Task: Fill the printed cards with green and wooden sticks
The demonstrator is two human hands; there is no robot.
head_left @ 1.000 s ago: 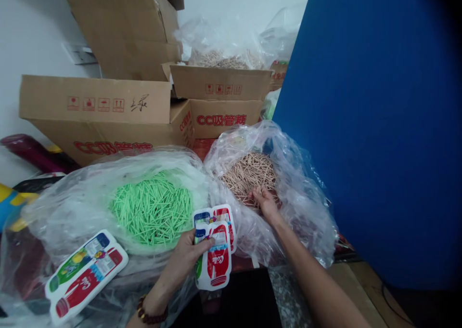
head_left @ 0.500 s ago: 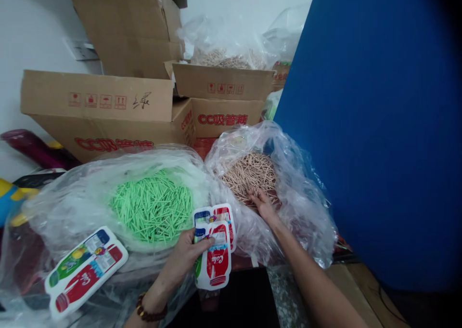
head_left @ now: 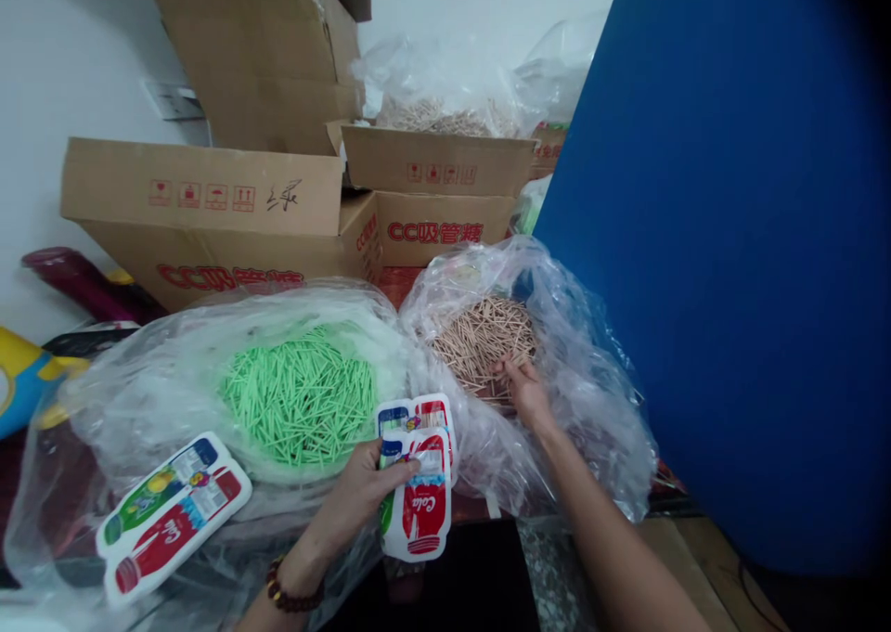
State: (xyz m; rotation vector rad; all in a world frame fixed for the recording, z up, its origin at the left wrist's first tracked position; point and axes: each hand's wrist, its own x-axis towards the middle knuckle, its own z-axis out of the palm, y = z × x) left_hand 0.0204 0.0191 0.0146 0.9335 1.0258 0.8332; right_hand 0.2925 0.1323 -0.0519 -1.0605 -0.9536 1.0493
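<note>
My left hand (head_left: 368,488) is closed on bottle-shaped candy packets (head_left: 430,511) printed with a red "Cola" bottle. Two packets show, overlapping, with the thumb across the front one; thin sticks show through the window of the rear one. My right hand (head_left: 533,400) reaches into the thin brown candy sticks (head_left: 480,340), its fingers curled around some at the pile's right front. The brown sticks lie in a clear plastic bag (head_left: 591,409). Left of them, green candy sticks (head_left: 299,395) fill another clear bag (head_left: 153,363). A similar bottle-shaped packet (head_left: 174,516) lies on that bag's front left.
Cardboard boxes (head_left: 209,224) with red print stand behind the bags. Farther back, a plastic bag of pale sticks (head_left: 445,112) rests on a box. A large blue panel (head_left: 716,242) blocks the right side. At the left are a dark red cylinder (head_left: 73,279) and a yellow-and-blue object (head_left: 20,381).
My right hand has shifted slightly right and up within the brown sticks. My left hand keeps its hold on the packets. The whole view has shifted a little.
</note>
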